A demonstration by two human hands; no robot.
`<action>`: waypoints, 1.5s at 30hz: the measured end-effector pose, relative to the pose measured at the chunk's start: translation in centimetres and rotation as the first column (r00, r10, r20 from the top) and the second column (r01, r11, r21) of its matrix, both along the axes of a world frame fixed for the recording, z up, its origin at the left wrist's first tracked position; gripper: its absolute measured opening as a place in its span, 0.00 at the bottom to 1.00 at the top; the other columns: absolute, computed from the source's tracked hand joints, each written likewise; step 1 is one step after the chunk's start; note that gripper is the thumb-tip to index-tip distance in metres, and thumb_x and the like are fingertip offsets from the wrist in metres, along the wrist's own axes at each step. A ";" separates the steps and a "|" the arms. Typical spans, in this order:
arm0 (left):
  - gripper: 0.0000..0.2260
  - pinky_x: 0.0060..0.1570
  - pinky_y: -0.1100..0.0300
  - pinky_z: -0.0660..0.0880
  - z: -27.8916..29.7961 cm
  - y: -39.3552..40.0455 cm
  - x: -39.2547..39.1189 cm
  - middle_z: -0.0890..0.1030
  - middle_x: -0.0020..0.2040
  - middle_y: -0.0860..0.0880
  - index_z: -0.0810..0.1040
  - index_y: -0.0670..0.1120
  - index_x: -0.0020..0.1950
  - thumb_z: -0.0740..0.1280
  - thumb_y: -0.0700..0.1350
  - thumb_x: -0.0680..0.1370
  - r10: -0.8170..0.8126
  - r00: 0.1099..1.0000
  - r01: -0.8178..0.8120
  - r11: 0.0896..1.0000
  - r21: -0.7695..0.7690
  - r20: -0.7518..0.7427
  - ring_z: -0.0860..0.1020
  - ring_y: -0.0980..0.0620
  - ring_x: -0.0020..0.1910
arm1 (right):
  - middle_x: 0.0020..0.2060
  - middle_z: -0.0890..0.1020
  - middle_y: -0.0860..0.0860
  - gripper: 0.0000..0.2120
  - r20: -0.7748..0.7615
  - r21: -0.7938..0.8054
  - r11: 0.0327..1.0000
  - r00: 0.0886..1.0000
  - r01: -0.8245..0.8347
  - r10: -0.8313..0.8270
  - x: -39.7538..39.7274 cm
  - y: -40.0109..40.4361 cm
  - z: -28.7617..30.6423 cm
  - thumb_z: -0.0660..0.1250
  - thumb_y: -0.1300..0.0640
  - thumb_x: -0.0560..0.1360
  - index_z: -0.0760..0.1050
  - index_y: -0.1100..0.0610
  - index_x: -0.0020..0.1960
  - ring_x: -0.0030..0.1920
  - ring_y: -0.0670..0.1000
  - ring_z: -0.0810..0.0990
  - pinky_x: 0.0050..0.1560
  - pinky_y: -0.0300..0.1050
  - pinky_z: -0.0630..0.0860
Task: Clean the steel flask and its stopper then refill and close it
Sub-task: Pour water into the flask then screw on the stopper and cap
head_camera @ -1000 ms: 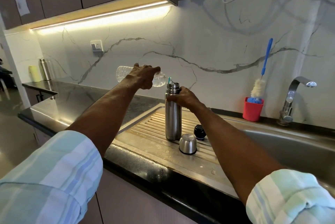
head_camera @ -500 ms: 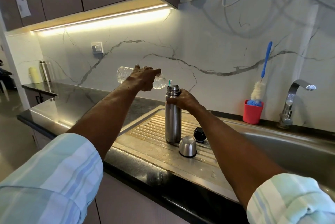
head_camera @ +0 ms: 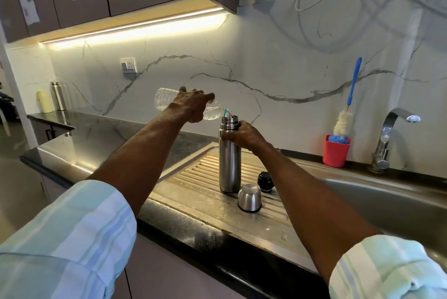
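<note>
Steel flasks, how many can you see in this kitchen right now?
2. One steel flask stands open on the sink's draining board, gripped by the right hand. A second flask stands at the far left of the counter by the wall. Others may be out of view.

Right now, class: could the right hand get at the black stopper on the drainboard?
Probably yes, once it lets go: the right hand grips the flask, and the stopper lies uncovered just below that forearm, beside the steel cup.

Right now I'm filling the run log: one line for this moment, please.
stage: refill | left hand: tips plastic bottle over flask | right hand: grips steel flask | cup lid, stopper: off, on drainboard
</note>
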State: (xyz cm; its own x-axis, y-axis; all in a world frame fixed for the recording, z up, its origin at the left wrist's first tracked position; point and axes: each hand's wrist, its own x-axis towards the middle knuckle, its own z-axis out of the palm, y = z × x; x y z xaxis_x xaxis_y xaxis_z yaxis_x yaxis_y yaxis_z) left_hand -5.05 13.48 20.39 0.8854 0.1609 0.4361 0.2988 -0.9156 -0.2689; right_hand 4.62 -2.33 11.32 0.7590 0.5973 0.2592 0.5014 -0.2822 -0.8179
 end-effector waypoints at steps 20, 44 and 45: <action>0.31 0.69 0.45 0.59 0.7 -1.3 0.0 0.75 0.68 0.44 0.64 0.53 0.76 0.68 0.37 0.75 0.043 0.999 -0.041 0.993 0.106 -0.021 0.71 0.43 0.67 | 0.57 0.79 0.55 0.30 -0.005 0.001 1.000 1.000 -0.004 0.004 -0.5 -0.2 0.2 0.75 0.49 0.69 0.70 0.55 0.67 0.56 0.54 0.78 0.60 0.55 0.77; 0.30 0.70 0.45 0.56 1.4 -1.7 0.1 0.75 0.66 0.45 0.66 0.53 0.73 0.70 0.38 0.74 0.065 0.997 -0.059 0.982 0.178 -0.029 0.69 0.44 0.68 | 0.59 0.78 0.55 0.31 -0.029 -0.017 1.000 1.000 0.010 -0.010 -1.2 -0.6 0.7 0.75 0.51 0.70 0.68 0.56 0.69 0.58 0.55 0.78 0.59 0.53 0.76; 0.30 0.70 0.45 0.56 1.4 -1.8 0.2 0.75 0.67 0.45 0.66 0.54 0.73 0.71 0.38 0.74 0.066 0.997 -0.059 0.982 0.182 -0.029 0.69 0.44 0.69 | 0.59 0.78 0.55 0.31 -0.031 -0.016 1.000 0.999 0.006 -0.007 -1.2 -0.6 0.7 0.75 0.52 0.70 0.68 0.56 0.69 0.58 0.55 0.77 0.59 0.52 0.76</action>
